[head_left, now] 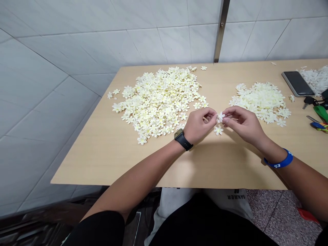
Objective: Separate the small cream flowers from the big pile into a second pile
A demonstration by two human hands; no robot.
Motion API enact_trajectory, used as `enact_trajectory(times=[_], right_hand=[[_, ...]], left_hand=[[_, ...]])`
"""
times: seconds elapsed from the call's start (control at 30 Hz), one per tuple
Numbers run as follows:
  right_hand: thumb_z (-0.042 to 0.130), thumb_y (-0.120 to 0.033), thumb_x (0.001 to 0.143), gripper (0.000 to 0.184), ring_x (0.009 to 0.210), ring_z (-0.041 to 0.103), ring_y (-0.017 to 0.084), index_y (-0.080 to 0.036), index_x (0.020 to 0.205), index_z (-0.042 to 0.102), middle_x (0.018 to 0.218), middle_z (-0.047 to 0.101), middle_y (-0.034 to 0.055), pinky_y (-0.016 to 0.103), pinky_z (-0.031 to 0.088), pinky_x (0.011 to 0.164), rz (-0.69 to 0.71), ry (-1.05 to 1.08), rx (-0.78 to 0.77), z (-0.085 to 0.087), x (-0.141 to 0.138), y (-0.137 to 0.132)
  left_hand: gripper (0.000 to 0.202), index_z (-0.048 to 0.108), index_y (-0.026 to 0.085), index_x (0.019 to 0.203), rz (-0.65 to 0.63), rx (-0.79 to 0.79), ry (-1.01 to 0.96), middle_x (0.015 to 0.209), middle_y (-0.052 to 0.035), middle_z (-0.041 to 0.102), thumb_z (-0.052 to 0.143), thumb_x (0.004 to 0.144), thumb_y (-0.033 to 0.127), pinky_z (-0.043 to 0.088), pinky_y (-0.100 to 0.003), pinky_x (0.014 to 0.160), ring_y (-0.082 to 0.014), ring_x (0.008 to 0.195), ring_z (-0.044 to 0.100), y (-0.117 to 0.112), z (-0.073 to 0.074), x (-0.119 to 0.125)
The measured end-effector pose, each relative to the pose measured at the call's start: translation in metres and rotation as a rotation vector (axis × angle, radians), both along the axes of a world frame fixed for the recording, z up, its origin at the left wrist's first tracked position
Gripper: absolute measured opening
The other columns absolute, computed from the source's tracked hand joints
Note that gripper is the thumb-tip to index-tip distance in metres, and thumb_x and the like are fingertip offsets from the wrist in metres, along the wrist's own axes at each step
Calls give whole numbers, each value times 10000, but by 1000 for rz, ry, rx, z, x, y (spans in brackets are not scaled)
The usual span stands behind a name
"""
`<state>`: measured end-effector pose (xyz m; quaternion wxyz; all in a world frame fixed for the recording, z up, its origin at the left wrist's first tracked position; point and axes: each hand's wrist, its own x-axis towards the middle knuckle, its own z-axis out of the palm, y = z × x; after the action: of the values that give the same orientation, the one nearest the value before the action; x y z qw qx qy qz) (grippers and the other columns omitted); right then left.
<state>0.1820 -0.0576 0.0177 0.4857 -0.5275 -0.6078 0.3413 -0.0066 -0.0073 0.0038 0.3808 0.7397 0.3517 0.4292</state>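
White and thin, a small flower (220, 117) sits pinched between the tips of both hands. The left hand (198, 124) is curled nearly shut, and its fingers reach in from one side. The right hand (243, 123) is curled the same way and reaches in from the other side. Both hands grip this one flower, just above the bench (102, 150). The fingers hide part of the flower, so it is hard to tell how its petals lie.

This looks like a good way to hold something so light. Only the fingertips touch it, so the soft petals are not crushed. The hands are close together and low, which helps keep them steady. A gentle pinch seems best, since a hard squeeze could bend or tear a petal.

Another flower (218, 130) lies on the bench just under the hands. A big pile of cream flowers (159, 99) spreads out ahead of the left hand, and a smaller pile of cream flowers (261, 100) lies ahead of the right hand. Farther out past the right hand are a black phone (297, 83), a white heap (314, 79) and some keys (309, 100). A black watch (182, 139) sits on the left wrist, and a blue band (279, 160) sits on the right wrist.
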Motion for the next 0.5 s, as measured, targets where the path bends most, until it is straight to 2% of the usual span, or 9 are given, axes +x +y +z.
enact_trajectory(times=[0.1,0.2,0.27,0.33,0.37,0.43,0.5], right_hand=[[791,-377,831,181,751,701,196,-222,887,714,834,732,36,332,573,678,7,-31,24,-3,-4,-2],[703,-320,909,96,747,707,204,-232,871,708,835,740,41,360,582,708,-45,-138,110,0,2,1],[656,-264,931,74,838,720,234,-242,883,707,906,757,65,398,585,780,-174,-314,272,5,19,7],[627,-213,934,92,1043,708,288,-237,912,713,1040,767,113,477,538,973,-330,-579,438,12,44,18],[619,-196,923,100,1097,689,316,-221,909,715,1081,762,145,514,502,1019,-449,-691,496,14,58,25],[655,-193,884,91,1148,655,356,-204,938,728,1162,744,180,548,467,1011,-591,-862,419,15,80,36],[722,-203,812,153,1177,622,385,-200,965,732,1208,730,195,567,450,996,-628,-896,303,12,88,42]], left_hand=[[125,719,168,843,-2,103,97,820,-26,746,627,916,214,508,-237,695,-121,754,647,-3,0,0],[153,745,178,946,-16,103,179,898,-34,770,609,958,248,526,-264,744,-134,793,667,-3,1,-1],[198,750,183,1044,-45,80,252,981,-46,774,594,989,292,535,-288,780,-144,824,676,0,1,-2],[236,754,187,1081,-130,67,363,1073,-63,766,616,993,357,541,-319,825,-165,882,685,3,0,-4],[246,759,188,1074,-186,70,426,1105,-70,758,647,978,384,541,-334,848,-181,920,687,4,0,-5],[256,765,187,1073,-285,84,538,1135,-82,739,713,934,395,536,-355,872,-211,982,685,6,-1,-5],[239,762,182,1088,-337,88,599,1119,-84,725,725,916,344,530,-352,848,-211,962,682,6,-2,-5]])
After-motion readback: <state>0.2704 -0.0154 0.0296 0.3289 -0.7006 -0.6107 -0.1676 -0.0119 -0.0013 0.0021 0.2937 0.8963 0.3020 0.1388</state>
